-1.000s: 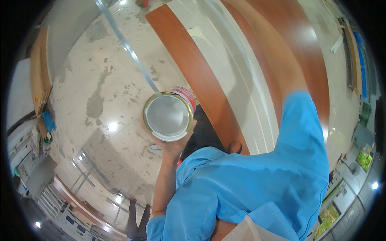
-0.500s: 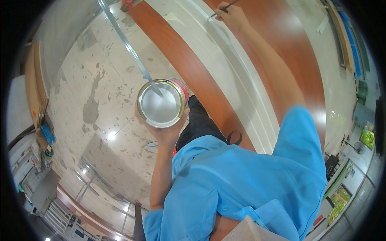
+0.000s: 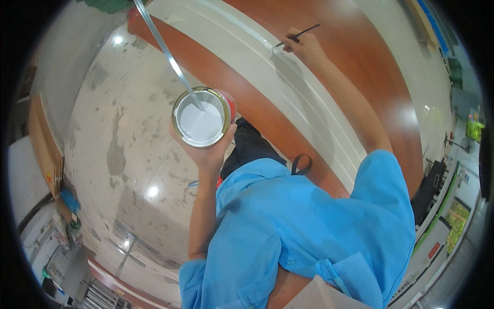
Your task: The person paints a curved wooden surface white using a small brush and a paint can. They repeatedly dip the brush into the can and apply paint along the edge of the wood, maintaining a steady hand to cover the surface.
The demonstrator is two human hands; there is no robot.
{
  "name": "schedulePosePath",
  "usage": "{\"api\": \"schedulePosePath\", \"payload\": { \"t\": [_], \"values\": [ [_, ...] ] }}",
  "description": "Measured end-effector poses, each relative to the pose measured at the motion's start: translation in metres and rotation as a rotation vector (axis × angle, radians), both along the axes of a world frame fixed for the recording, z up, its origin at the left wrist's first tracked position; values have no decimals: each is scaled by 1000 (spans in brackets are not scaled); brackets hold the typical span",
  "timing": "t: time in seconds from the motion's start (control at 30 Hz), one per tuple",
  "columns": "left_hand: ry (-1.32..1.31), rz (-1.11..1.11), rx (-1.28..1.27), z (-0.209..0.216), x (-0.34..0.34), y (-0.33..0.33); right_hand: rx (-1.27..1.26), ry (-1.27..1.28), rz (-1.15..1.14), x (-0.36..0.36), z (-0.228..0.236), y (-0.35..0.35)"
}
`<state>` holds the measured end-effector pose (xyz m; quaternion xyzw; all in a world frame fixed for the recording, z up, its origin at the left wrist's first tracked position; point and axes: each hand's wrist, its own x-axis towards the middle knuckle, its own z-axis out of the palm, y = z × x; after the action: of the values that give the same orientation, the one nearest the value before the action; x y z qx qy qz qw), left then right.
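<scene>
right fingers (image 3: 288,46) pinch a thin dark tool (image 3: 310,29); left fingers (image 3: 229,137) clasp a can (image 3: 230,105).

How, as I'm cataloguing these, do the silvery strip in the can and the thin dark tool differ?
The silvery strip is pale and shiny; the thin dark tool is nearly black. The silvery strip runs off the picture's top; both ends of the thin dark tool show. The silvery strip slants into the can; the right hand holds the thin dark tool. Both are slender.
</scene>
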<state>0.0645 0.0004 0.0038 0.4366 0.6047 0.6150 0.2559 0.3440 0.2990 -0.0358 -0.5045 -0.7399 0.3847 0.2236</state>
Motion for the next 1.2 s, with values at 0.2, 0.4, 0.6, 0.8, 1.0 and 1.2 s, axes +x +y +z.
{"api": "schedulePosePath", "payload": {
  "t": [0.2, 0.4, 0.6, 0.8, 1.0, 1.2],
  "values": [
    [7, -49, -12, -5, -11, -5, -120, -70, -46, 20, -1, -62],
    [-45, -64, -21, -12, -7, -7, -111, -38, -48, 54, -6, -109],
    [-18, -78, -20, -8, 4, -8, -186, -115, -41, 88, 0, -143],
    [-54, -84, -26, 0, 7, -6, -177, -198, 42, 63, 10, -133],
    [44, -41, -76, -7, -14, -1, -100, -176, 170, -32, -11, -43],
    [35, 21, -79, -8, -14, 11, -17, -135, 273, -113, -28, 43]
  ]
}}
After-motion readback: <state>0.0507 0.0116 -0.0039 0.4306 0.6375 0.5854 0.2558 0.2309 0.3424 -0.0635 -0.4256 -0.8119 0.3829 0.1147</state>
